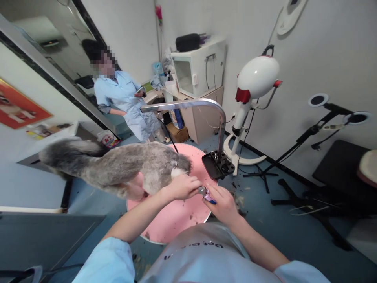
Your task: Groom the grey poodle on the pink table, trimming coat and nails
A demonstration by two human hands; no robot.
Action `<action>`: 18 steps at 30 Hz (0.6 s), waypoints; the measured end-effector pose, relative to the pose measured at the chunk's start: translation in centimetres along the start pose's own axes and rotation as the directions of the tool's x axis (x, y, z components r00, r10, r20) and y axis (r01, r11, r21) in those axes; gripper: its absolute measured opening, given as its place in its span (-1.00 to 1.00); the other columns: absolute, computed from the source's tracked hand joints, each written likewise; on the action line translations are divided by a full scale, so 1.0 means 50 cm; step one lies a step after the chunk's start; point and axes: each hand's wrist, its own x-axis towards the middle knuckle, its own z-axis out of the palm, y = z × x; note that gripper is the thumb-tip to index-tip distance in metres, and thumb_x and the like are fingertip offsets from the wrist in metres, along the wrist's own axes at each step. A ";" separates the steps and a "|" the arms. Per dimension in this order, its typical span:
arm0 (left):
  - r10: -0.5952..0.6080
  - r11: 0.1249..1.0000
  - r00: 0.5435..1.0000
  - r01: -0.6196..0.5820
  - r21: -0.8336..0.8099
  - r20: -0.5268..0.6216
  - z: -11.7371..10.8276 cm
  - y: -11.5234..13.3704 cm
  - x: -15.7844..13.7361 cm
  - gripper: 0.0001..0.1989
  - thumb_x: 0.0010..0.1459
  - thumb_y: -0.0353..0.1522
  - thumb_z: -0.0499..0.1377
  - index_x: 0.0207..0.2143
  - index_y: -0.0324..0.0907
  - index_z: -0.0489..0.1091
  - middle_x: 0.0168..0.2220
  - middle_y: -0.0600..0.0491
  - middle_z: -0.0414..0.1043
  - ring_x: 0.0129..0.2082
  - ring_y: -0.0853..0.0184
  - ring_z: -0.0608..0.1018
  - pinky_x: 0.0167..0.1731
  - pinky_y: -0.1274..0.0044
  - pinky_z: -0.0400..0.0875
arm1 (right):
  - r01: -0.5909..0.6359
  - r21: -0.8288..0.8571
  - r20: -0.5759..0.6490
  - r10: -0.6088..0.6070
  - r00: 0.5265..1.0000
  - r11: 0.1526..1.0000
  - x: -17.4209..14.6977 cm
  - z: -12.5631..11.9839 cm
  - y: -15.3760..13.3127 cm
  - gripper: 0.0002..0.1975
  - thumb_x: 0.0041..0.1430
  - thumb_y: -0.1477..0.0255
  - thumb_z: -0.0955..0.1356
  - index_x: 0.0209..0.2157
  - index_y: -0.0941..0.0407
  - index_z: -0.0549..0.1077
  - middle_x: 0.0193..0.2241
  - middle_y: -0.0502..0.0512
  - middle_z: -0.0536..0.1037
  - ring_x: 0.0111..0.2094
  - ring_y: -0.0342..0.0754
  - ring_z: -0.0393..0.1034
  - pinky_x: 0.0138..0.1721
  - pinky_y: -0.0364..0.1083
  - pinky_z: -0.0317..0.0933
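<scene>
Grey dog on pink table, dryer stand beside hands.

Your left hand holds the grey cat at its head end on the pink desk, your right hand closes its grip on a small clipper beside it, while a person in blue stands at eleven o'clock.

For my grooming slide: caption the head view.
Left hand steadies a grey dog on a pink table; right hand holds a clipper.
</scene>
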 end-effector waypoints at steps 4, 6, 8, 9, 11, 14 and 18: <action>-0.004 1.000 1.000 0.003 -0.031 -0.016 -0.003 0.002 -0.001 -0.72 0.29 -0.23 -0.06 -0.25 -0.18 0.36 -0.39 0.01 0.42 -0.46 0.36 0.45 -0.46 0.50 0.18 | -0.020 -0.073 -0.056 0.015 0.998 0.997 -0.006 0.007 -0.003 -0.53 0.14 0.42 0.35 0.11 0.11 0.36 -0.19 0.22 0.57 -0.19 0.05 0.48 -0.17 0.01 0.37; -0.012 0.999 1.000 0.011 -0.034 -0.019 -0.007 0.003 -0.002 -0.72 0.29 -0.23 -0.07 -0.27 -0.19 0.36 -0.40 0.01 0.41 -0.47 0.37 0.44 -0.46 0.51 0.19 | -0.027 -0.069 -0.057 0.023 0.998 0.997 -0.009 0.009 -0.002 -0.53 0.15 0.43 0.35 0.12 0.11 0.35 -0.19 0.21 0.58 -0.22 0.03 0.48 -0.18 -0.02 0.37; -0.024 1.000 1.000 0.023 -0.012 -0.020 -0.010 0.001 -0.005 -0.72 0.28 -0.24 -0.06 -0.28 -0.19 0.36 -0.41 0.01 0.41 -0.47 0.37 0.44 -0.46 0.51 0.19 | -0.037 -0.060 -0.044 0.034 0.998 0.998 -0.009 0.011 -0.002 -0.53 0.16 0.44 0.35 0.13 0.11 0.34 -0.18 0.20 0.58 -0.23 0.01 0.49 -0.19 -0.04 0.37; -0.030 1.000 0.999 0.030 0.007 -0.019 -0.012 0.000 -0.007 -0.72 0.28 -0.24 -0.06 -0.28 -0.19 0.36 -0.41 0.02 0.41 -0.47 0.37 0.43 -0.46 0.51 0.18 | -0.045 -0.062 -0.042 0.042 0.998 0.997 -0.009 0.013 -0.003 -0.52 0.15 0.44 0.35 0.13 0.12 0.35 -0.18 0.21 0.58 -0.23 0.01 0.49 -0.19 -0.04 0.37; -0.043 0.998 0.999 0.044 0.050 -0.021 -0.015 -0.004 -0.012 -0.72 0.27 -0.24 -0.05 -0.30 -0.19 0.37 -0.43 0.02 0.41 -0.48 0.36 0.43 -0.47 0.51 0.17 | -0.054 -0.075 -0.039 0.051 0.998 0.996 -0.006 0.016 -0.006 -0.52 0.13 0.43 0.36 0.12 0.13 0.35 -0.17 0.22 0.57 -0.22 0.03 0.48 -0.19 -0.01 0.37; -0.043 0.995 0.999 0.045 0.085 -0.031 -0.017 -0.010 -0.020 -0.69 0.28 -0.21 -0.05 -0.33 -0.19 0.37 -0.44 0.03 0.41 -0.49 0.36 0.43 -0.49 0.50 0.13 | -0.035 -0.063 -0.077 0.031 0.997 0.997 0.000 0.025 -0.011 -0.50 0.10 0.44 0.37 0.11 0.14 0.35 -0.18 0.23 0.56 -0.22 0.05 0.47 -0.21 0.01 0.38; -0.036 0.994 0.998 0.041 0.102 -0.052 -0.018 -0.014 -0.028 -0.71 0.27 -0.21 -0.03 -0.34 -0.19 0.37 -0.43 0.04 0.43 -0.50 0.35 0.44 -0.51 0.49 0.10 | -0.019 -0.032 -0.154 0.013 0.988 0.999 0.009 0.039 -0.018 -0.47 0.08 0.46 0.39 0.12 0.15 0.34 -0.21 0.25 0.56 -0.21 0.05 0.47 -0.18 0.02 0.39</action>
